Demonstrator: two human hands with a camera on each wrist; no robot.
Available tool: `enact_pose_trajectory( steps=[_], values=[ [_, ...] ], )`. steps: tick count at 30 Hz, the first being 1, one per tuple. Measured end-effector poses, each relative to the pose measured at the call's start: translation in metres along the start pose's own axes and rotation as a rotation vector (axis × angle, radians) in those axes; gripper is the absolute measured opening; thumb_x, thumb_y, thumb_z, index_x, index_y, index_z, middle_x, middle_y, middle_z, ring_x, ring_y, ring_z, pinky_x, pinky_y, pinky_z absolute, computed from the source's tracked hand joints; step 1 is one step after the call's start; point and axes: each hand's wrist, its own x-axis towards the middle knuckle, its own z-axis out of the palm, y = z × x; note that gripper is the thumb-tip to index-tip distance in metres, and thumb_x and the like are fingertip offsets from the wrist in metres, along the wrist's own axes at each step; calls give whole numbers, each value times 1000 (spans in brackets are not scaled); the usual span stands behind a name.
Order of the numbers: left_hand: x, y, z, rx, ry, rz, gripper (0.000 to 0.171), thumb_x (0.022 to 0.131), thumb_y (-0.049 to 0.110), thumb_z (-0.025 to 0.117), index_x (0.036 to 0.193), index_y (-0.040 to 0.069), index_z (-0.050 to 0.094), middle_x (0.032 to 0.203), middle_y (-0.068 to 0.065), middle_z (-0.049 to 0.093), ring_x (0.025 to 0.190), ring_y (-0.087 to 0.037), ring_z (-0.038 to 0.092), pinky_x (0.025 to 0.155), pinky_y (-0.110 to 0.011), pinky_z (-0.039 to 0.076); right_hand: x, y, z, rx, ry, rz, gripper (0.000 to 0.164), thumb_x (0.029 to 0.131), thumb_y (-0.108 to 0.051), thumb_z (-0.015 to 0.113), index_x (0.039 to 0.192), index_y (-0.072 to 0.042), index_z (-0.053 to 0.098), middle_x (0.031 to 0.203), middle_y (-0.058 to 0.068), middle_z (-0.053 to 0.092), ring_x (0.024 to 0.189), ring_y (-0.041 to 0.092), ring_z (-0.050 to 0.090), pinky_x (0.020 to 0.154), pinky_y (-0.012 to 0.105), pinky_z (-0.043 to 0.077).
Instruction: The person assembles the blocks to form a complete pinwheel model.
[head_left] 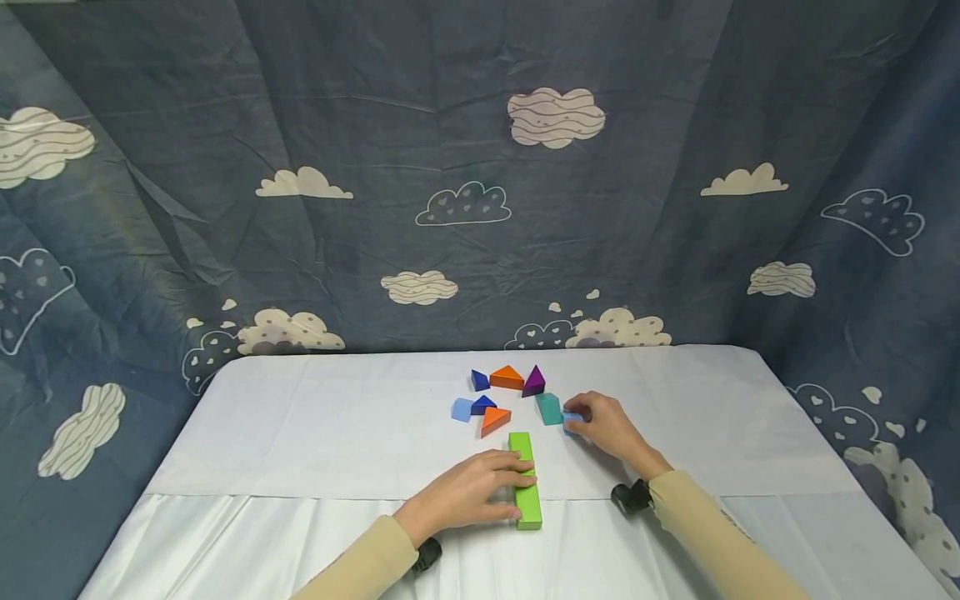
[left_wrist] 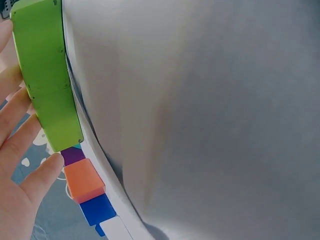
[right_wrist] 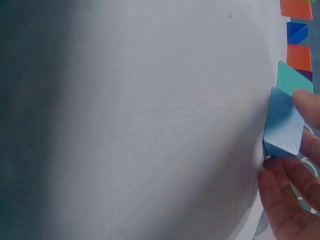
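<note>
A light-blue, slant-ended block [head_left: 572, 423] is pinched between the thumb and fingers of the right hand [head_left: 611, 431], just beside a teal, angular block [head_left: 549, 409]. The right forearm is slanted inward from the near right, with the wrist bent so that the fingertips are pointed left. A long, bright-green bar [head_left: 528, 507], crossed by a seam, is touched by the left hand [head_left: 468, 492]; its fingers are spread and extended across the bar, and the thumb is set apart at the nearer end. Beyond, a dark-blue wedge [head_left: 480, 381], an orange triangular block [head_left: 507, 377] and a purple triangular block [head_left: 535, 382] are lined up. Everything is laid on a white cloth [head_left: 300, 433], backed by a dark, cloud-printed curtain [head_left: 390, 100].
</note>
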Motion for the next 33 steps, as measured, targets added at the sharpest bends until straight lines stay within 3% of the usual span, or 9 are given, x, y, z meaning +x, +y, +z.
enact_pose_trajectory(
  steps=[8, 21, 29, 33],
  values=[
    [-1, -1, 2, -5, 0, -4, 46, 92, 37, 63, 132, 15, 60, 139, 2, 51, 132, -17, 41, 109, -30, 30, 0, 1, 2, -2, -1, 5, 24, 80, -1, 73, 103, 4, 68, 94, 10, 64, 80, 21, 56, 75, 38, 51],
    [0, -1, 1, -9, -4, -4, 46, 93, 37, 62, 132, 14, 60, 140, 1, 51, 132, -17, 40, 109, -29, 30, 2, 2, 1, 59, 65, -189, 16, 76, 15, 67, 87, 4, 72, 94, 13, 65, 87, 29, 64, 78, 40, 55],
    [0, 0, -1, -13, 0, -5, 46, 93, 36, 63, 132, 13, 60, 139, 0, 51, 133, -17, 40, 109, -29, 30, 6, -2, -2, 5, 27, -228, 19, 78, 18, 64, 86, 2, 72, 101, 14, 63, 94, 30, 62, 85, 44, 52],
    [1, 0, -1, -15, -2, -7, 46, 93, 36, 63, 132, 13, 60, 139, 1, 51, 133, -17, 40, 109, -29, 30, 5, -3, -2, 31, 10, -244, 21, 77, 17, 65, 88, 1, 72, 105, 15, 63, 97, 32, 61, 87, 45, 51]
  ],
)
